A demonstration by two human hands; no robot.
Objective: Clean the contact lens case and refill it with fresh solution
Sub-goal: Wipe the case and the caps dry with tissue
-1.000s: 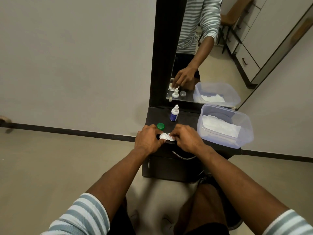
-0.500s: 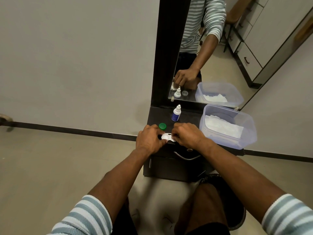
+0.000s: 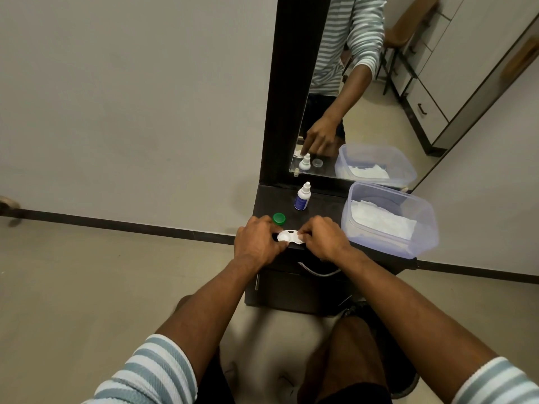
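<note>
A white contact lens case [image 3: 287,236] lies at the front edge of the small dark dresser top [image 3: 323,205]. My left hand [image 3: 256,242] grips its left end. My right hand [image 3: 326,237] pinches a small white piece, a tissue or wipe, against the case's right well. A green cap [image 3: 279,218] sits just behind my left hand. The small white solution bottle [image 3: 302,197] with a blue label stands upright farther back.
A clear plastic tub [image 3: 408,246] with white tissues inside stands at the right of the dresser top. A mirror [image 3: 350,97] in a dark frame rises behind. A drawer handle [image 3: 318,271] sits below the front edge. The tiled floor spreads to the left.
Both hands stay on the case. My right hand has drawn slightly right, so more of the white case shows between the hands. The camera moved a little.
</note>
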